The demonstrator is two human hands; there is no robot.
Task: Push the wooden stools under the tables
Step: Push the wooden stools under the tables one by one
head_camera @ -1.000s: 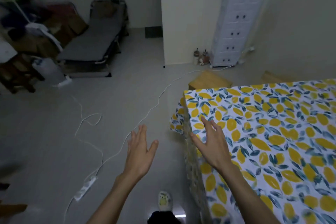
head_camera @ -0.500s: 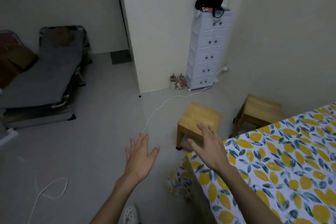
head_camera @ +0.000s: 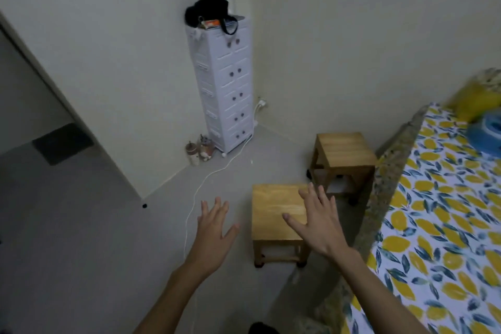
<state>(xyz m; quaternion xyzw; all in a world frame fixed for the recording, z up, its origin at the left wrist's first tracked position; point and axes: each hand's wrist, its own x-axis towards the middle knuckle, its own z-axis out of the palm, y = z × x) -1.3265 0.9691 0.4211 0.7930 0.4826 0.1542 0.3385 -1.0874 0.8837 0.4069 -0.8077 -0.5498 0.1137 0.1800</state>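
Note:
Two low wooden stools stand on the grey floor beside the table. The near stool (head_camera: pixel 273 211) is in front of me, left of the table edge. The far stool (head_camera: pixel 345 150) stands behind it, close to the tablecloth's hanging side. The table (head_camera: pixel 439 225) on the right wears a white cloth with yellow lemons. My right hand (head_camera: pixel 318 221) hovers with spread fingers above the near stool's right side, holding nothing. My left hand (head_camera: pixel 214 228) is raised, fingers apart, over the floor left of that stool.
A tall white drawer tower (head_camera: pixel 225 87) with a black bag on top stands in the corner. Small jars (head_camera: pixel 198 149) sit at its foot. A white cable (head_camera: pixel 200 187) runs across the floor. A blue object (head_camera: pixel 488 130) and yellow cushion (head_camera: pixel 477 97) lie on the table.
The view has swung right and forward; the folding bed has left the frame and both stools are now fully visible and closer. Both hands stay raised and open, the right now over the near stool.

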